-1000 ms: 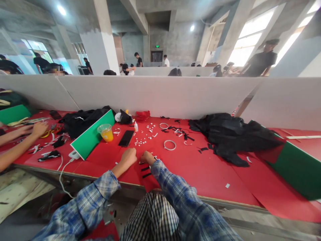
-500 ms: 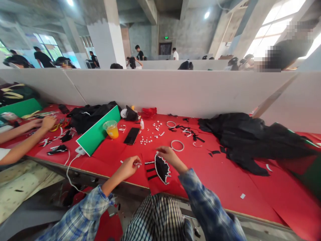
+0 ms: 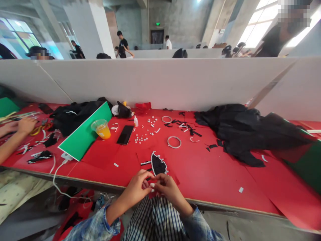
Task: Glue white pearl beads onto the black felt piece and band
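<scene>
My left hand (image 3: 137, 188) and my right hand (image 3: 168, 189) meet at the table's near edge, fingertips pinched together on a small white pearl bead (image 3: 151, 185). Just beyond them lies a black fabric piece (image 3: 157, 164) edged with white beads, flat on the red table cover (image 3: 200, 170). A short string of beads (image 3: 145, 163) lies to its left. Loose white beads (image 3: 140, 138) are scattered farther back.
A black phone (image 3: 125, 135), a cup of orange drink (image 3: 101, 129), a glue bottle (image 3: 135, 121), white rings (image 3: 174, 142), a green board (image 3: 84, 135) and black cloth (image 3: 248, 134) lie on the table. Another person's arm (image 3: 12, 134) works at the left. A white partition (image 3: 160, 83) stands behind.
My hands pulled back from the table to its near edge and came together. The beaded black piece, held up by my right hand before, now lies flat on the table.
</scene>
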`<state>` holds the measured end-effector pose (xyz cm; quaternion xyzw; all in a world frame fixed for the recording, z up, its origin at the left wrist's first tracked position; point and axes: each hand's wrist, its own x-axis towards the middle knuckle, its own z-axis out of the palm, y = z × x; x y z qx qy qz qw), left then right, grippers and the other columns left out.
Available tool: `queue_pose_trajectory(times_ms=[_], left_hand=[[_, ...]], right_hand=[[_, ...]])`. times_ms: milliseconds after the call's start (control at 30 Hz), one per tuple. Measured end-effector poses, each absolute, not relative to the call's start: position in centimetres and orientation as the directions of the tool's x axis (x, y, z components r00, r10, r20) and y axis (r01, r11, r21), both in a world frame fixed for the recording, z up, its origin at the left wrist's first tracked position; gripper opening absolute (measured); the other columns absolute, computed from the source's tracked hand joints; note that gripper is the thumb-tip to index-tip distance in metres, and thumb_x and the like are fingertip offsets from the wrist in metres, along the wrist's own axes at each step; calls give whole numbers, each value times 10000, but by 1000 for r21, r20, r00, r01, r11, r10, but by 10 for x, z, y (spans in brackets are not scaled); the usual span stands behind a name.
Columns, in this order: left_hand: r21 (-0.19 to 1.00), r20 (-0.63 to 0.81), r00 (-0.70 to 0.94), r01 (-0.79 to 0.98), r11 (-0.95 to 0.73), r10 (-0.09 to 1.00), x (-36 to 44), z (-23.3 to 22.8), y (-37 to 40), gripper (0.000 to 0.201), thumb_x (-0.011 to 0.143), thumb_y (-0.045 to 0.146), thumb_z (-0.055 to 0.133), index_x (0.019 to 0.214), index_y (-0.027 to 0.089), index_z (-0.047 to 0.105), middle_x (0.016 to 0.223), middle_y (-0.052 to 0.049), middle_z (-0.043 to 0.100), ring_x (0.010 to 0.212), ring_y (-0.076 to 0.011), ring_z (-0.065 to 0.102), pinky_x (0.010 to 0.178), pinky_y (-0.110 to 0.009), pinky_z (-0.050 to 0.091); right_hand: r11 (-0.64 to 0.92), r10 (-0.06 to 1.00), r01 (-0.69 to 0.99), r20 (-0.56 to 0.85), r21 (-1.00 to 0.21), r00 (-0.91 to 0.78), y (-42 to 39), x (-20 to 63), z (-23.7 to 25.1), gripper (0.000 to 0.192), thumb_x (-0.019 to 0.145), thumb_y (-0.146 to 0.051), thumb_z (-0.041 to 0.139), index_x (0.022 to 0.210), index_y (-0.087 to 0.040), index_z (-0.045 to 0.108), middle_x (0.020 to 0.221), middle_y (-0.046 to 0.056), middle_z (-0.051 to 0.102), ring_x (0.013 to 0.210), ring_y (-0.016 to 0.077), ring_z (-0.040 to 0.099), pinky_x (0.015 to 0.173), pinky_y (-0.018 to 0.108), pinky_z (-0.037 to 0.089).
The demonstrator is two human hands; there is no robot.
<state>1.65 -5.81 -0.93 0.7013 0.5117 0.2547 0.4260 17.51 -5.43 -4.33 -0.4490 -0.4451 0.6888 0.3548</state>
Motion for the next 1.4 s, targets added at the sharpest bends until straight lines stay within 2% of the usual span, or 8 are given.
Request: queue_pose_trajectory(times_ms=[200, 467, 600, 767, 900, 1000, 1200, 1400], left_hand=[[787, 64, 327, 564, -250, 943, 13, -11, -51, 74, 747, 110, 623, 747, 173, 663, 953, -45, 612, 800, -147, 633, 665, -234, 525], [603, 276, 339, 667, -437, 899, 10, -19, -51, 121, 828, 142, 566, 818, 195, 675, 852, -21, 628, 805, -149, 613, 728, -262, 513], [586, 327, 316, 672, -453, 891, 11, -26, -49, 96, 816, 148, 588, 791, 184, 673, 814, -23, 612, 784, -147, 597, 705, -259, 511], [563, 439, 270, 660, -497, 857, 16, -36, -49, 120, 858, 168, 533, 842, 175, 652, 815, -29, 592, 782, -137, 593, 708, -255, 514], [521, 508, 227, 688, -506, 831, 14, -39, -46, 146, 870, 187, 517, 802, 178, 645, 792, -24, 579, 767, -130, 600, 698, -255, 520], [497, 563, 180, 706, -505, 806, 12, -36, -45, 142, 856, 198, 543, 747, 174, 631, 762, -17, 572, 746, -123, 606, 684, -245, 525], [447, 646, 208, 676, -585, 734, 20, -26, -49, 59, 842, 190, 571, 820, 183, 626, 780, -17, 595, 763, -122, 612, 703, -245, 531], [475, 616, 212, 669, -572, 759, 16, -30, -54, 126, 869, 201, 525, 887, 191, 650, 822, -26, 635, 757, -118, 641, 700, -222, 551]], right_hand=[[-286, 909, -103, -236, -953, -344, -41, 177, -34, 465, 610, -491, 709, 875, -146, 545, 502, -74, 539, 399, 70, 477, 446, 213, 379], [-216, 913, -22, -194, -976, -359, -32, 183, -31, 268, 714, -345, 613, 886, -155, 536, 545, -60, 546, 439, 82, 491, 468, 217, 396], [-112, 929, 133, -151, -985, -337, -30, 184, -28, 134, 779, -232, 494, 890, -171, 538, 554, -47, 554, 461, 99, 508, 463, 213, 381], [181, 951, 431, 45, -884, -306, -27, 188, -22, 177, 799, -171, 460, 909, -170, 599, 671, 21, 646, 608, 149, 594, 577, 244, 418], [211, 972, 532, 118, -820, -203, -21, 201, -25, 198, 798, -188, 460, 923, -164, 612, 760, 67, 670, 693, 184, 626, 642, 275, 456], [187, 978, 447, 123, -875, -168, -18, 211, -30, 195, 796, -232, 486, 913, -161, 623, 848, 84, 678, 777, 197, 634, 699, 300, 481], [-75, 935, 6, -72, -997, -347, -26, 202, -26, 386, 799, -445, 552, 1084, -190, 607, 1010, 68, 674, 906, 195, 623, 733, 301, 485], [-114, 933, -23, -99, -993, -346, -28, 183, -25, 250, 724, -411, 652, 802, -175, 670, 738, 26, 684, 706, 166, 617, 669, 289, 467]])
